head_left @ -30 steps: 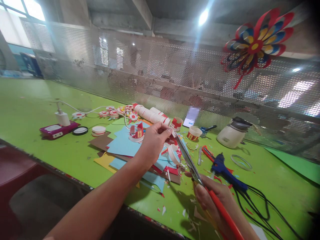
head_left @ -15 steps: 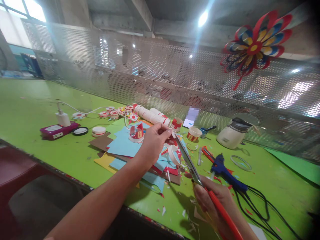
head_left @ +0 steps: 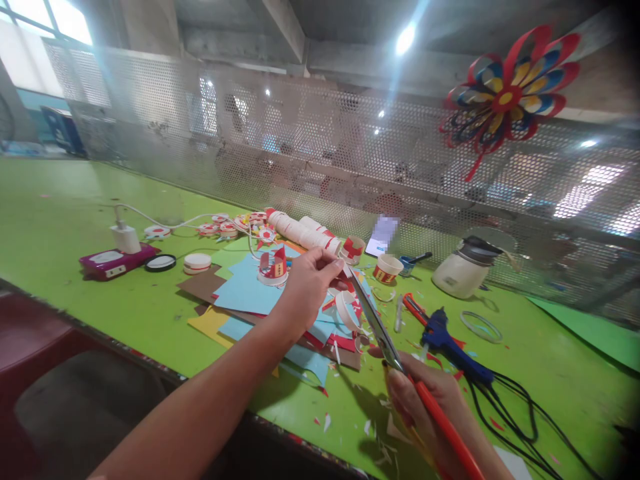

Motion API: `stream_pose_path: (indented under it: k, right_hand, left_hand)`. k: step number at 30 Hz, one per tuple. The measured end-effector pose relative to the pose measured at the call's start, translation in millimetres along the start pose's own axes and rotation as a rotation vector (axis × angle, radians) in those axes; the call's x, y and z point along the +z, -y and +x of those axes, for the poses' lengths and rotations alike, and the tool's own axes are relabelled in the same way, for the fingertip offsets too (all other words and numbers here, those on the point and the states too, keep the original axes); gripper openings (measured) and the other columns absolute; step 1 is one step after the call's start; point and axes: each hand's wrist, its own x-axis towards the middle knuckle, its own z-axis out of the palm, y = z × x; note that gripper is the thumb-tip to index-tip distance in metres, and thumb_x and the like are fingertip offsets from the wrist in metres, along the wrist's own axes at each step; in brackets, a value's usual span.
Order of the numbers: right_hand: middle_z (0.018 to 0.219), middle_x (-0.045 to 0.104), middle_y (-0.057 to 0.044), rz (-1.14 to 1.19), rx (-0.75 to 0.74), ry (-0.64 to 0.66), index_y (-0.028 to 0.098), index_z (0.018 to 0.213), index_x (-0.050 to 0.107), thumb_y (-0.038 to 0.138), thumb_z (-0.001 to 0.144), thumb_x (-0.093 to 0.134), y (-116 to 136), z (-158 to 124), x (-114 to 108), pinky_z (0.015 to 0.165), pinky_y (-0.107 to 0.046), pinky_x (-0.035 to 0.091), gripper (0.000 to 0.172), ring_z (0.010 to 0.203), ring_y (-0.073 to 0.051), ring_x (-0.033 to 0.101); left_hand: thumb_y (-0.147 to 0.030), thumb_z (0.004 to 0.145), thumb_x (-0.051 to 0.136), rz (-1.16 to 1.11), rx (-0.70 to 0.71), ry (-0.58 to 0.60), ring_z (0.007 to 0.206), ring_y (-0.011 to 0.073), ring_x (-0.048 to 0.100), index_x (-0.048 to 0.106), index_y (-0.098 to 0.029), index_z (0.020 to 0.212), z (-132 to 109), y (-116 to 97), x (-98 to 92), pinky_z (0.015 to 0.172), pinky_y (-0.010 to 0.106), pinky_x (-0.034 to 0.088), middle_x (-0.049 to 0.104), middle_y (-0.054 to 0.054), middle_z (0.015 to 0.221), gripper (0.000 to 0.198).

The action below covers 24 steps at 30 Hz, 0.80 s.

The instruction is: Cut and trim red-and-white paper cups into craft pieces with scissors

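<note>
My left hand (head_left: 314, 287) pinches a small white paper piece (head_left: 347, 271) between thumb and fingers, above a pile of coloured paper (head_left: 250, 283). My right hand (head_left: 425, 393) is wrapped round the red handle of long metal scissors (head_left: 375, 320). The blade tips meet the white piece at my left fingertips. Below the fingers lies a white paper ring (head_left: 349, 311). A small red and white paper model (head_left: 274, 267) stands on the pile, left of my left hand.
White rolls (head_left: 305, 233), paper cups (head_left: 388, 268) and a phone (head_left: 383, 235) lie behind. Right are a blue glue gun (head_left: 457, 350), its black cable and a white jug (head_left: 463, 268). Left is a purple power block (head_left: 117, 260). A paper flower (head_left: 509, 99) hangs at upper right.
</note>
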Motion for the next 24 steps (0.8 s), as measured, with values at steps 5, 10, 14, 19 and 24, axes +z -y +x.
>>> stream_pose_path:
  k: [5,10,14,19,24]
  right_hand:
    - [0.047,0.034,0.006,-0.013,-0.007,0.005,0.014,0.095,0.067,0.058,0.082,0.046,1,1,0,0.036,-0.022,0.026,0.05,0.038,-0.01,0.033]
    - [0.05,0.041,0.005,-0.067,-0.008,0.02,0.014,0.096,0.064,0.055,0.085,0.042,1,4,-6,0.044,-0.025,0.033,0.048,0.042,-0.012,0.04]
    - [0.054,0.046,0.003,-0.131,-0.014,0.092,0.018,0.084,0.058,0.053,0.088,0.04,2,7,-15,0.05,-0.027,0.037,0.04,0.049,-0.014,0.045]
    - [0.061,0.049,0.001,-0.081,0.052,0.095,0.021,0.074,0.051,0.053,0.089,0.036,9,5,-17,0.052,-0.027,0.037,0.038,0.055,-0.015,0.046]
    - [0.065,0.049,0.0,-0.042,0.042,0.094,0.018,0.096,0.053,0.053,0.09,0.035,14,5,-17,0.053,-0.028,0.038,0.04,0.058,-0.016,0.047]
  left_hand:
    - [-0.014,0.07,0.061,0.001,-0.008,0.002,0.053,0.0104,0.056,0.054,-0.012,0.064,0,-1,0.0,0.054,0.025,0.047,0.059,0.002,0.059,0.01]
    - [-0.015,0.071,0.061,0.007,-0.03,0.016,0.06,0.0127,0.06,0.054,-0.013,0.065,-1,-3,-0.4,0.056,0.026,0.048,0.062,0.004,0.064,0.01]
    - [-0.014,0.073,0.06,0.008,-0.046,0.017,0.061,0.0135,0.061,0.053,-0.013,0.066,-2,-4,-0.4,0.055,0.025,0.047,0.064,0.005,0.066,0.01]
    - [-0.013,0.075,0.059,-0.011,-0.096,0.074,0.057,0.0138,0.062,0.052,-0.014,0.068,-2,-4,1.2,0.051,0.024,0.045,0.063,0.005,0.062,0.01]
    - [-0.012,0.075,0.06,0.0,-0.128,0.096,0.055,0.0134,0.062,0.053,-0.014,0.069,-2,-3,1.7,0.05,0.024,0.044,0.062,0.004,0.06,0.009]
